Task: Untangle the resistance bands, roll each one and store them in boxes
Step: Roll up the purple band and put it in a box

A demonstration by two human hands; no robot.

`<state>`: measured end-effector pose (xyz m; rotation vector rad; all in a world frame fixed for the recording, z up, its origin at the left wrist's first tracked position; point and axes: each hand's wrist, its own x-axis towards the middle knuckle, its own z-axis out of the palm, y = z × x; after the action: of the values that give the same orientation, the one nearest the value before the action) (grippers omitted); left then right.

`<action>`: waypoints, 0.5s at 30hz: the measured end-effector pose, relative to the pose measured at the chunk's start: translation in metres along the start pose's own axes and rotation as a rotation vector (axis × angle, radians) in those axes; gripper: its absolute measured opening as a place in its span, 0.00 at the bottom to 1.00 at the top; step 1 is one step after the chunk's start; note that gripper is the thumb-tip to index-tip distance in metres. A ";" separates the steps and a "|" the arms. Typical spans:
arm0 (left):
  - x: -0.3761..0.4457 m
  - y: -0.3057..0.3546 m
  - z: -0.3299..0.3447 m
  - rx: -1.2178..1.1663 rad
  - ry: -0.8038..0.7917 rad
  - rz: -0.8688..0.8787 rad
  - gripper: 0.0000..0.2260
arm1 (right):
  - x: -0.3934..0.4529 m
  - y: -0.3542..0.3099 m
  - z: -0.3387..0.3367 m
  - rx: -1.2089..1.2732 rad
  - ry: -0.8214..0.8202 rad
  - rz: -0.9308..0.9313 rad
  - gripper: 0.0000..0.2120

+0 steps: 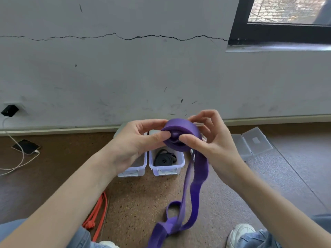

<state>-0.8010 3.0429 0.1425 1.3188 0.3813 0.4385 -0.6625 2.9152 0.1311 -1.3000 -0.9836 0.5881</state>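
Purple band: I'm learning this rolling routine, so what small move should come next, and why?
Probably another turn of the coil. Both hands, left hand and right hand, pinch the purple band, only partly rolled; a long tail hangs to the floor. The black band already lies rolled in a box.

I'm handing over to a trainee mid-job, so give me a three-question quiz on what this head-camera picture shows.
1. True or false: the black rolled band already lies inside a clear plastic box.
2. Which band is being rolled now? A) orange B) purple C) black
3. Fill in: the flat orange rubber band lies on the ____, beside the person's left leg.

Key:
1. True.
2. B: the left hand and right hand both pinch the wide purple rubber band's coil; its loose tail hangs to the floor.
3. Floor, the speckled brown one.
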 end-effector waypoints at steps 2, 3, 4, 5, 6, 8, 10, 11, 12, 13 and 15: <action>0.004 -0.001 0.000 -0.154 0.050 0.005 0.13 | -0.001 0.000 0.004 -0.079 0.074 -0.036 0.21; 0.006 -0.001 -0.001 -0.200 0.059 0.003 0.13 | 0.000 0.000 0.003 -0.111 0.098 -0.053 0.19; 0.006 -0.002 -0.002 -0.206 0.057 -0.002 0.14 | 0.000 0.001 0.003 -0.133 0.102 -0.069 0.18; 0.007 -0.002 -0.003 -0.190 0.045 -0.010 0.15 | 0.001 0.002 0.001 -0.150 0.096 -0.079 0.16; 0.006 -0.004 -0.003 -0.168 0.027 -0.018 0.16 | 0.001 0.003 0.001 -0.154 0.084 -0.081 0.14; 0.004 -0.010 -0.001 -0.093 -0.011 -0.043 0.16 | 0.001 0.006 -0.001 -0.118 0.040 -0.067 0.12; 0.000 -0.015 0.001 0.139 -0.059 -0.086 0.16 | 0.000 0.006 -0.003 -0.118 -0.017 -0.062 0.10; -0.001 -0.016 0.002 0.260 -0.083 -0.116 0.17 | 0.000 0.006 -0.004 -0.177 -0.048 -0.082 0.10; -0.001 -0.015 0.001 0.336 -0.101 -0.139 0.19 | 0.001 0.006 -0.006 -0.300 -0.084 -0.123 0.10; 0.000 -0.013 0.001 0.369 -0.108 -0.154 0.22 | 0.001 0.007 -0.007 -0.470 -0.122 -0.185 0.10; 0.001 -0.009 0.000 0.466 -0.107 -0.115 0.20 | 0.002 0.010 -0.006 -0.734 -0.180 -0.301 0.12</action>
<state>-0.7995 3.0412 0.1341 1.7536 0.4857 0.1843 -0.6550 2.9157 0.1216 -1.7032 -1.6007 0.0972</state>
